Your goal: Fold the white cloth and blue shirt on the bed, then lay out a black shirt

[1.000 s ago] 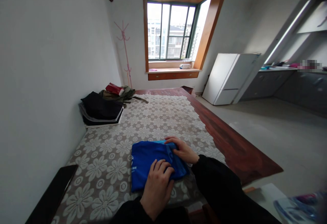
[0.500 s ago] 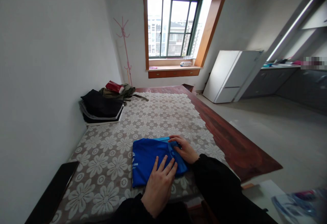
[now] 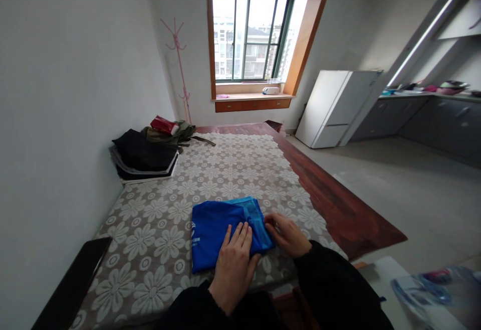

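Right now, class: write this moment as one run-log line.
left hand: flat on blue shirt | right hand: at shirt's right edge | shirt: folded, on floral cloth | clothes pile: far left, apart

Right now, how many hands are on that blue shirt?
2. The left hand lies flat on the folded blue shirt; the right hand touches its right edge. No other hands show.
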{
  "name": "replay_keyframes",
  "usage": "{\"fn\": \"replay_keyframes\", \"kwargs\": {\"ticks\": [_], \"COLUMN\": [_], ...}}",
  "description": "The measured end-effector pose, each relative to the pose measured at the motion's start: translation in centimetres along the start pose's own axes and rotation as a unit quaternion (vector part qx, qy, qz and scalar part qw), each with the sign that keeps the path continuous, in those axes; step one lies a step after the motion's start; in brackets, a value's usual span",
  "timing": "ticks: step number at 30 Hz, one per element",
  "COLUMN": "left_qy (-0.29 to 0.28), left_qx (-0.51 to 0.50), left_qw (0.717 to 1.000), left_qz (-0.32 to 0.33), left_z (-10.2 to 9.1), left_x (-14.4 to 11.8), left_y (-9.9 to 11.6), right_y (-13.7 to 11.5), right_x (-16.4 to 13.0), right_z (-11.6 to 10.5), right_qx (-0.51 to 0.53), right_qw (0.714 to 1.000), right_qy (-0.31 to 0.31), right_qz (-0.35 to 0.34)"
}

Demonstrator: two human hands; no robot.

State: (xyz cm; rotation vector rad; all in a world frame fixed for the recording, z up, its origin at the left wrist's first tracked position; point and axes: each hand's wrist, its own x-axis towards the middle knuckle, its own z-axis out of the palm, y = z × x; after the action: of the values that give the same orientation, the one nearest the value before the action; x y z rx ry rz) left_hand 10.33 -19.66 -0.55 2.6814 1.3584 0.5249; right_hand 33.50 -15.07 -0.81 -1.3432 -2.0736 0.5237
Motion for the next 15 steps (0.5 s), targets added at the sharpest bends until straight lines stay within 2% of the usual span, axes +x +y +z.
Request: {"fn": "replay_keyframes", "kwargs": {"ticks": [6,15], "left_qy": [0.009,0.018], "left_qx": [0.002,0.029], "left_qw": [1.0,0.999], "left_qz": [-0.022,0.004], "left_z": [0.3,0.3], "left_x": [0.5,-0.2], "left_y": [0.4,0.4], "right_y": [-0.4,0.7], "right_x": [-2.9,-3.7], "right_z": [-0.8,-0.4], "right_qx": [-0.065,-0.153], "right_qw": [0.991,0.959], "right_qy": [-0.044,0.015], "right_qz": [-0.106,-0.237]}}
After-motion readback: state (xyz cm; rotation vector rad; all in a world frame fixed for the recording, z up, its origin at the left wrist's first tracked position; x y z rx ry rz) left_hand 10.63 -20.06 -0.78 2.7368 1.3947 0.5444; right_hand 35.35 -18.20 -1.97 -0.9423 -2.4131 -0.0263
